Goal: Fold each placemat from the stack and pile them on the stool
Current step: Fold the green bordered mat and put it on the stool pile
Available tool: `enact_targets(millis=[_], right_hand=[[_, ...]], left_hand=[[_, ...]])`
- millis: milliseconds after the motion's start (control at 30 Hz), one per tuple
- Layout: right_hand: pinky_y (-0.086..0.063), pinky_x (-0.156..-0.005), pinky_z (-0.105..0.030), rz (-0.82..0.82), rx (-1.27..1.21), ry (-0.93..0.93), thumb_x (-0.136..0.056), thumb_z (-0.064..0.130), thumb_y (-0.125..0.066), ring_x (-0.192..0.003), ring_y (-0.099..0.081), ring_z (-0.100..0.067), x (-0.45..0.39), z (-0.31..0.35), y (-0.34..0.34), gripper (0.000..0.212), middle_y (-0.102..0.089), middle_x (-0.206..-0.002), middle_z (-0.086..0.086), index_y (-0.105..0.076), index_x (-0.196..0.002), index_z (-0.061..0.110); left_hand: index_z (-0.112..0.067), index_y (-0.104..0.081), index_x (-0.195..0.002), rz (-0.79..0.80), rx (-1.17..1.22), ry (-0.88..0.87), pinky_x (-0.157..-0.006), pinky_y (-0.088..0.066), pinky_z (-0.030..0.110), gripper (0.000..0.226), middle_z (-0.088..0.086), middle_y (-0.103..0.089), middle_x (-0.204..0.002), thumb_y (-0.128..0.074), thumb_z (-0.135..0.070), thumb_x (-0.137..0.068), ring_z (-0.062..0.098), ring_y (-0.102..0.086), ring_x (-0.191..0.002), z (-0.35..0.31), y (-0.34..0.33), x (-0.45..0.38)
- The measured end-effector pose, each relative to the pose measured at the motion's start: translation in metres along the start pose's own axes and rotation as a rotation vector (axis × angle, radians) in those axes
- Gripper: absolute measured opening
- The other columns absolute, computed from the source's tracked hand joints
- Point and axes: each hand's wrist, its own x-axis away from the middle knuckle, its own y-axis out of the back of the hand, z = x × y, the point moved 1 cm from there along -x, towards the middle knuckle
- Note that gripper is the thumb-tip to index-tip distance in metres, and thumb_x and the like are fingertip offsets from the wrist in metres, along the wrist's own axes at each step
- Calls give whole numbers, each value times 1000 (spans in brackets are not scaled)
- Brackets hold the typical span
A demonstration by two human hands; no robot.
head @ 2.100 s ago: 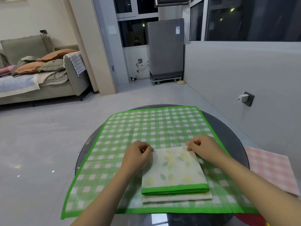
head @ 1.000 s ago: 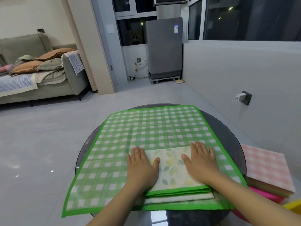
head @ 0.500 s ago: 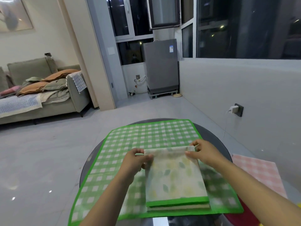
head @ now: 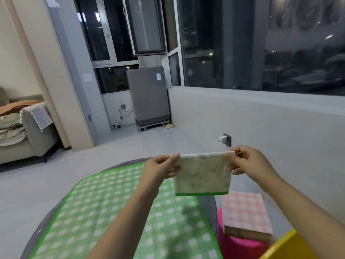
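A folded placemat (head: 202, 174), cream with pale leaves and a green bottom edge, hangs in the air above the table's right side. My left hand (head: 160, 170) pinches its top left corner and my right hand (head: 250, 162) pinches its top right corner. Below it a green checked placemat (head: 115, 217) lies spread flat on the round dark table (head: 208, 206). To the right stands a pink stool (head: 240, 245) with a pile of folded placemats on it; a pink checked one (head: 244, 212) lies on top.
A yellow object (head: 287, 247) shows at the bottom right corner, next to the stool. A white wall with a plugged-in charger (head: 223, 140) runs along the right. A grey sofa (head: 24, 131) stands at the far left and a grey appliance (head: 149, 96) by the windows.
Both hands pressed the folded placemat flat, then took its far corners and lifted it off the green checked mat, carrying it up and to the right. The view tilted upward.
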Motion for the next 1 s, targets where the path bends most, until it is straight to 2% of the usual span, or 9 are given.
enact_targets(millis=[100,200,300,367,467,600,733,867,1000], right_hand=[[-56,-66,-21,-65,-35,-25,-88,20,-62,-66,-68,-14,-10,-19,36,10,-68,-81,-9,-64,-84,11],[-52,-83,-30,-119,-27,-82,-88,30,-61,-78,-71,-19,-19,-47,68,21,-70,-83,-5,-66,-86,10],[-47,-80,-29,-189,5,-115,-86,23,-65,-83,-70,-22,-26,-79,92,12,-70,-85,-4,-67,-87,12],[-45,-74,-24,-223,24,-128,-84,16,-67,-83,-67,-19,-33,-102,103,4,-70,-89,-2,-68,-88,15],[-46,-69,-14,-254,0,-154,-82,6,-68,-89,-64,-15,-45,-140,115,18,-68,-102,-2,-65,-96,17],[-41,-83,-26,-256,-59,-240,-81,2,-68,-109,-59,-20,-58,-198,123,31,-64,-115,-6,-61,-106,18],[-43,-85,-26,-239,-52,-340,-82,-2,-66,-111,-57,-17,-58,-259,113,35,-62,-118,-3,-60,-112,17],[-48,-92,-34,-165,5,-464,-78,-2,-69,-108,-60,-21,-42,-320,91,37,-62,-122,-6,-60,-106,21],[-49,-90,-35,-136,130,-525,-79,7,-71,-103,-59,-18,-22,-349,73,38,-62,-112,5,-61,-112,22]], left_hand=[[-7,-72,-77,7,33,-16,-75,-58,29,22,8,-72,-75,-71,-29,-82,20,-72,-77,7,-49,-17],[-10,-72,-67,-19,34,-15,-79,-56,36,20,6,-69,-66,-73,-24,-81,20,-68,-69,29,-94,-36],[-5,-74,-78,-37,64,49,-81,-55,37,8,4,-68,-66,-71,-12,-82,17,-63,-64,62,-135,-54],[3,-70,-92,-59,108,107,-78,-56,32,14,4,-69,-74,-70,-5,-81,16,-63,-66,84,-159,-64],[-1,-64,-109,-73,162,194,-82,-54,32,29,12,-67,-95,-69,0,-81,19,-65,-75,114,-192,-79],[-4,-58,-124,-151,123,278,-96,-49,37,39,11,-63,-115,-63,0,-85,26,-64,-100,159,-229,-96],[-5,-56,-127,-229,42,291,-101,-44,33,38,7,-61,-125,-54,2,-90,22,-58,-114,209,-247,-95],[-7,-60,-123,-259,-95,361,-97,-43,27,33,7,-62,-124,-51,1,-91,23,-57,-114,267,-240,-81],[-9,-61,-122,-269,-191,368,-92,-42,25,33,5,-63,-122,-51,0,-92,23,-58,-112,302,-232,-63]])
